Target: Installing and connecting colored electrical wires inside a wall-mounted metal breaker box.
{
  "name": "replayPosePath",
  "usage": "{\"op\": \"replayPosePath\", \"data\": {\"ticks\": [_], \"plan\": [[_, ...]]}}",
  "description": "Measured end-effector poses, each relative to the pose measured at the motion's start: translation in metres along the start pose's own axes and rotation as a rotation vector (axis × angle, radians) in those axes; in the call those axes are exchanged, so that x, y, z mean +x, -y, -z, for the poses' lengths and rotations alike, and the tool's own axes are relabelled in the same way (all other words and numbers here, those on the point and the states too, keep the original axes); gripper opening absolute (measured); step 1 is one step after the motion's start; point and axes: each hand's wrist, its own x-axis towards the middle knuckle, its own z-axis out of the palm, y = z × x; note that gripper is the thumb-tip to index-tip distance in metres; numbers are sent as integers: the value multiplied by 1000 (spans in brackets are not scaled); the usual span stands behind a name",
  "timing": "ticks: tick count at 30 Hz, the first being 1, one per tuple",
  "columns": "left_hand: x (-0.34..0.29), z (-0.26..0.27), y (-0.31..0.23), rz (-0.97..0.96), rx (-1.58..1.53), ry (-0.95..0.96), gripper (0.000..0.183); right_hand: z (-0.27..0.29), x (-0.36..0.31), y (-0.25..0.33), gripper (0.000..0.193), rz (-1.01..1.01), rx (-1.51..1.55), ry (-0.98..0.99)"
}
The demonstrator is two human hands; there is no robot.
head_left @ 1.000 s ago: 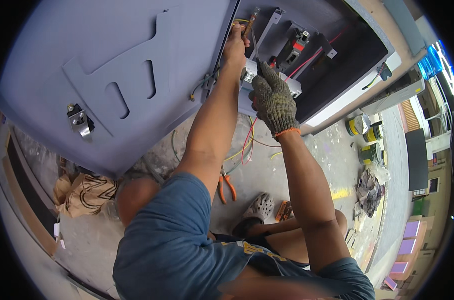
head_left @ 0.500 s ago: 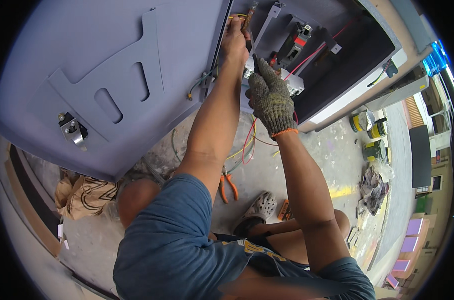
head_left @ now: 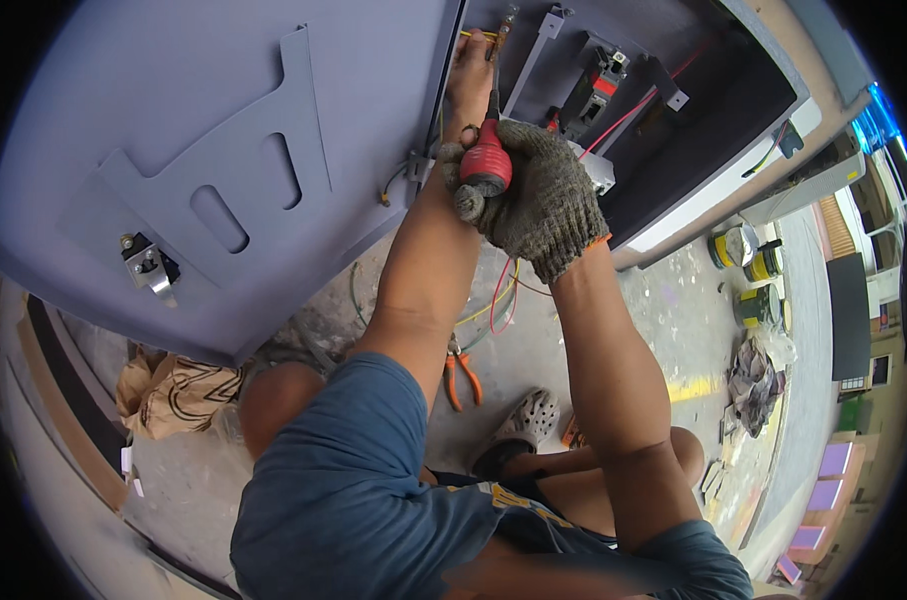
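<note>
My right hand (head_left: 548, 195), in a grey knit glove, is closed round the red handle of a screwdriver (head_left: 487, 158). The dark shaft runs up to a narrow copper-coloured bar (head_left: 502, 38) on the inside of a grey metal cabinet (head_left: 748, 70). Bare, my left hand (head_left: 469, 80) is raised beside that bar, its fingers closed on a yellow wire (head_left: 480, 34). The right hand partly covers the left wrist. Exactly where the screwdriver tip meets the bar is too small to make out.
A circuit breaker (head_left: 595, 92) with a red wire (head_left: 618, 122) sits inside the cabinet. Its big grey door (head_left: 243, 110) hangs at left. Orange-handled pliers (head_left: 462, 380) and loose wires (head_left: 493, 300) lie on the floor. Paint cans (head_left: 735, 246) stand at right; a paper bag (head_left: 178, 390) lies at left.
My right hand has shifted slightly left and turned, so the red screwdriver handle now shows, with its shaft pointing up at the bar. My left hand stays by the yellow wire.
</note>
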Motion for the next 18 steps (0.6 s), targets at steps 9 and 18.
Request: {"op": "replayPosePath", "data": {"ticks": [9,18], "plan": [[9,0,14,-72,-46,-61,24,3,10,-2,32,19,-81,-161],[-7,-9,1,-71,-42,-88,20,-4,-2,2,23,-58,-3,-55]]}}
